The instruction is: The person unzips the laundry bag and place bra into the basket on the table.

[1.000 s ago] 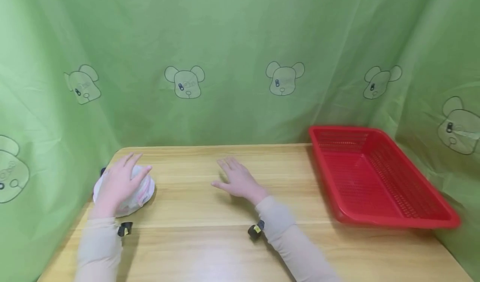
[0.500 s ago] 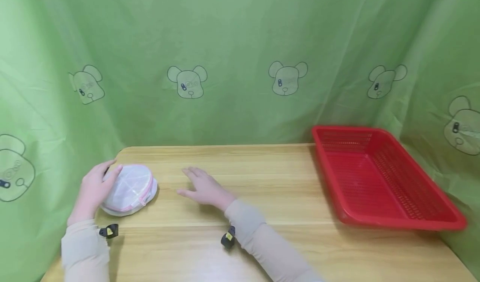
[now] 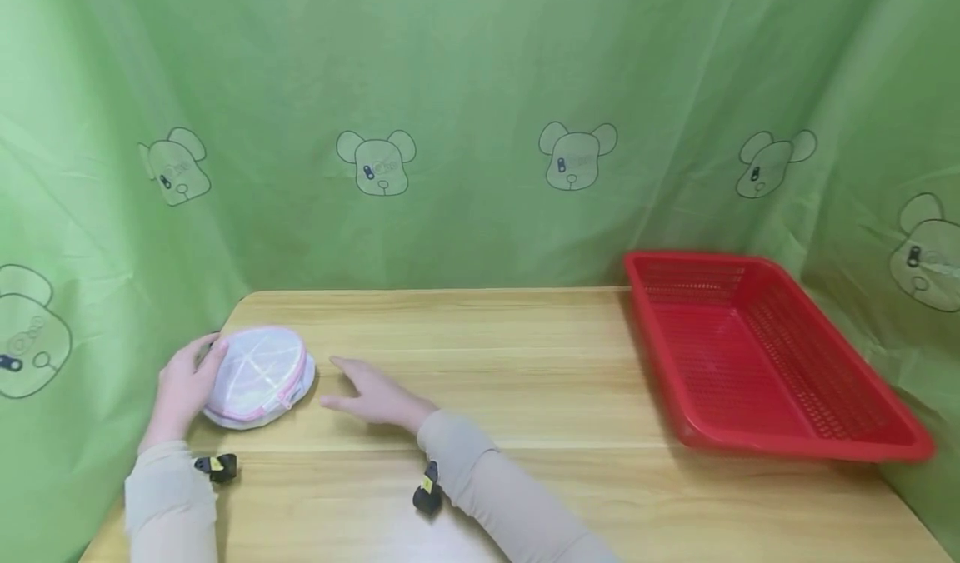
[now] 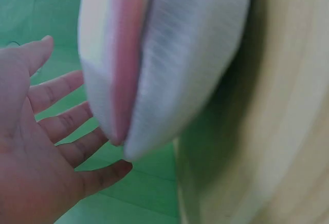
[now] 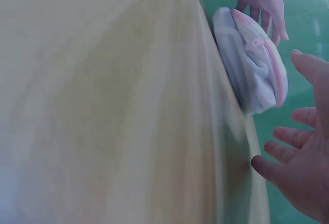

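A round, pale zippered pouch (image 3: 258,373) with pink trim lies on the left part of the wooden table. Its pink zipper pull shows at the front right of its rim. My left hand (image 3: 182,386) is at the pouch's left side, thumb near the top edge. In the left wrist view the fingers (image 4: 77,124) of that hand are spread, and some tips pass behind the pouch (image 4: 175,64); whether they touch it I cannot tell. To the right of the pouch, my right hand (image 3: 377,394) hovers with extended fingers, apart from it and pointing toward it.
A large red plastic basket (image 3: 663,371) with perforated walls stands at the table's right side. Green curtain (image 3: 480,230) with bear-head drawings hangs behind the table (image 3: 480,321) and along both sides. Each wrist carries a small black camera (image 3: 427,490).
My left hand has moved off the top of the pouch to its left side, uncovering it. My right hand has come left, closer to the pouch. The pouch's top now looks flatter.
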`<action>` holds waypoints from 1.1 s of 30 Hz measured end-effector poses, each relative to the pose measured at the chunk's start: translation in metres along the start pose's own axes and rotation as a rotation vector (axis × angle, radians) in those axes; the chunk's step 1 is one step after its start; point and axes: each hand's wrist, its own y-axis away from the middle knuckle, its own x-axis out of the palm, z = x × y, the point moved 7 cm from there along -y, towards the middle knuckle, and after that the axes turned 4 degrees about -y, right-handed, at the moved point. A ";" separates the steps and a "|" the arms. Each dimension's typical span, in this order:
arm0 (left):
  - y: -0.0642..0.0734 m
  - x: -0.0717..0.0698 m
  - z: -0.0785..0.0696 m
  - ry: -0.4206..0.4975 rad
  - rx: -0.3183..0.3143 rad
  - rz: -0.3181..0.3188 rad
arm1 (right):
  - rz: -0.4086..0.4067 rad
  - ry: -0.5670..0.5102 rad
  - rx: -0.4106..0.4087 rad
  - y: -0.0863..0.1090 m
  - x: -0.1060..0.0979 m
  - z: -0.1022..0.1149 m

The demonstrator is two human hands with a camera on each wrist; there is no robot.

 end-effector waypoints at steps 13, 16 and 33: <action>-0.002 0.018 0.026 0.090 -0.122 0.101 | 0.018 -0.017 -0.061 -0.007 0.018 0.015; -0.002 0.019 0.027 0.107 -0.139 0.116 | 0.026 -0.022 -0.063 -0.007 0.019 0.017; -0.001 0.029 0.019 0.144 -0.121 0.151 | 0.061 -0.041 -0.020 -0.003 0.026 0.007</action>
